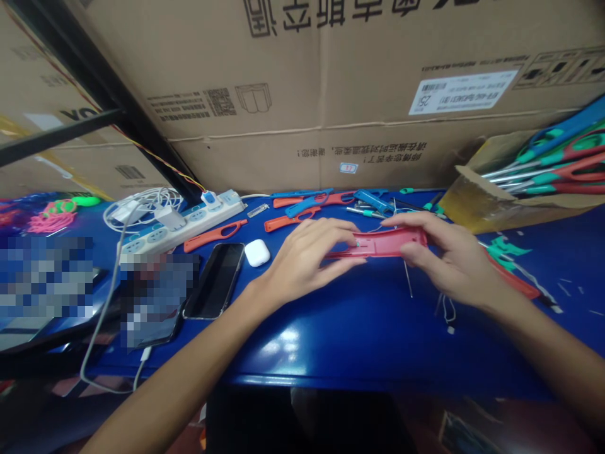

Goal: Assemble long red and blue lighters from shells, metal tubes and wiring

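Note:
Both my hands hold one long red plastic handle piece (385, 243) just above the blue table (359, 328). My left hand (307, 258) grips its left end, fingers curled round it. My right hand (444, 255) pinches its right end between thumb and fingers. A thin metal pin (407, 279) lies on the table below the piece. Behind my hands lie several loose red handle pieces (215, 234) and blue handle pieces (307, 203).
A white power strip (182, 222) with chargers and cables sits at the back left. A dark phone (215, 280) and a white earbud case (258, 252) lie left of my hands. A cardboard box (477, 198) of finished tools stands at right. Large cartons wall the back.

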### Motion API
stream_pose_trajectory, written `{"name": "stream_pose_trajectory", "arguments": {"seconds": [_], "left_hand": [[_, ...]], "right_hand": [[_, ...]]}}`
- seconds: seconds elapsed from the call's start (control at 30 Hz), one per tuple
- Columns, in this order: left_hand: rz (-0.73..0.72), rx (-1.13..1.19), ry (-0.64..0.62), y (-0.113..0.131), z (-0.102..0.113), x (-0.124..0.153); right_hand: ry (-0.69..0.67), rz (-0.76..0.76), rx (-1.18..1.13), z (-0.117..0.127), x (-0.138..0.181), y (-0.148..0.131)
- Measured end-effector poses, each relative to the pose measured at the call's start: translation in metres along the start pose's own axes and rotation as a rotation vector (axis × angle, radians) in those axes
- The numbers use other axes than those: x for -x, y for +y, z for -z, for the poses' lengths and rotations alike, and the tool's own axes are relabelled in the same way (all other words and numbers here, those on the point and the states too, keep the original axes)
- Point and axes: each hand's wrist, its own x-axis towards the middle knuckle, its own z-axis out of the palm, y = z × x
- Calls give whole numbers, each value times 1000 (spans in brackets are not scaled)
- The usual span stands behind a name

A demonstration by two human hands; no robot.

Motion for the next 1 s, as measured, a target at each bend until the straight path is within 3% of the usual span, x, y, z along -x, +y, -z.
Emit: {"name": "stream_pose_trajectory", "arguments": {"seconds": [0.17, 0.4, 0.7, 1.0], "left_hand": [[192, 111, -31, 3, 0, 1], [458, 624, -222, 10, 1, -2], [636, 878, -320, 15, -2, -6], [646, 937, -326, 8, -10, -2]], "right_hand": [[40, -13, 42, -1, -1, -1], [29, -182, -63, -1, -4, -10], [3, -260, -193, -2, -6, -14], [-12, -277, -204, -3, -4, -14]]}}
